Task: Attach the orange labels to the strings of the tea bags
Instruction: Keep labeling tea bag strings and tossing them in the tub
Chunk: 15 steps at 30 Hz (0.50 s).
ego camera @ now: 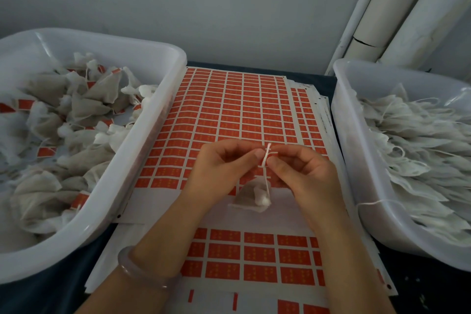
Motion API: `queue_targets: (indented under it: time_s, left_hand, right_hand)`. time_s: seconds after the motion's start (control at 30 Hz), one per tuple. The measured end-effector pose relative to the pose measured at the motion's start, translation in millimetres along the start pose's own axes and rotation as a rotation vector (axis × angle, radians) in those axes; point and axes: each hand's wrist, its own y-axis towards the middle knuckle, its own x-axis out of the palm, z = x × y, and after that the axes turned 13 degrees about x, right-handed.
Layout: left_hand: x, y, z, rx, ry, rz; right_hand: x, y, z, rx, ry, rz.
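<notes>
- Nearest you, a pale bracelet [142,271] circles your left wrist. It lies over a near sheet of orange labels [257,255] whose closest rows have bare slots.
- Just beyond, the tea bag [256,197] sits below your hands, over the white margin of the far sheet [229,109]. You cannot tell whether it rests on the paper or hangs just clear of it.
- Its string [267,182] runs straight up from the bag's bunched top into the gap between your hands.
- Your left hand [219,168] and right hand [304,173] meet at the tips. The thumb and forefinger of each curl in and pinch the label [266,154] from either side, and the other fingers [229,150] are loosely bent.
- The label stands on edge between those tips, its pale side toward you with a sliver of orange at the top. The string's upper end meets it there.
- The left tub [163,99] flanks the sheets and holds filled tea bags that carry orange labels.
- The right tub [342,120] flanks the other side and holds flat white bags with bare strings, one of which droops over its near rim.
- The dark surface [318,79] shows past the sheets.
- Pale pipes [413,15] rise against the grey wall at far right.
</notes>
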Motion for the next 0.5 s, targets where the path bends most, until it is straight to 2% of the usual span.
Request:
queue_targets:
  time_s: [0.2,0.5]
  left_hand:
    - [0.7,-0.8,4.3,-0.064,-0.105,0.01]
    - [1.1,-1.0,3.2,-0.053,-0.073,-0.022]
  right_hand:
    - [-0.3,0.4,1.3,-0.026,-0.004,0.056]
    - [0.6,-0.2,1.6,-0.044,-0.006,0.032]
